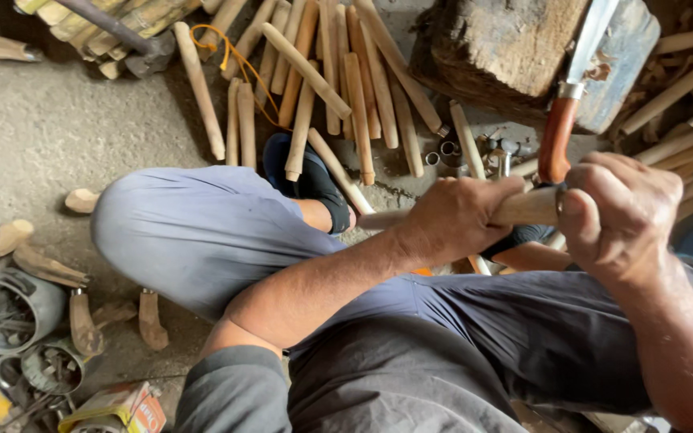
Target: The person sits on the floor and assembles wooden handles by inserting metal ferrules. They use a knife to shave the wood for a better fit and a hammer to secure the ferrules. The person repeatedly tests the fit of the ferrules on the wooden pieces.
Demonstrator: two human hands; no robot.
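Held across the lap between both hands: one pale, round wooden handle blank [523, 207], long axis running nearly level from left to right, slightly raised toward the right; left end poking out past the left hand [455, 216] toward the knee, right end buried under the right hand [615, 212]. Left-hand fingers [483, 196] wrapped tight round the middle of the blank, pressed together, thumb hidden beneath; right-hand fingers [595, 228] curled shut over the blank's right end, where a thin dark metal ring [559, 202] seems to sit; whether pinched or only covered, cannot tell. Both hands on the blank, so neither nearer; right hand at the working end, left hand steadying.

Just beyond the right hand, one long knife with a reddish-brown wooden grip [557, 136] and a bright steel blade, standing tilted against one dark, worn chopping block of wood [507, 48]; grip close to the knuckles, not touching as far as visible.

On the concrete floor [34, 128]: a spread of pale turned wooden sticks [346, 88], roughly twenty in view, lying mostly fanned away from the body; a few small metal rings [447, 148], about three, by the block's foot; one orange cord [238, 60] looped over the sticks; curved wooden offcuts [42, 265], about six, at the left; two round metal tins of scrap [10, 313] at the lower left. One black sandal [314, 180] on the foot beside the grey trouser knee [186, 232].
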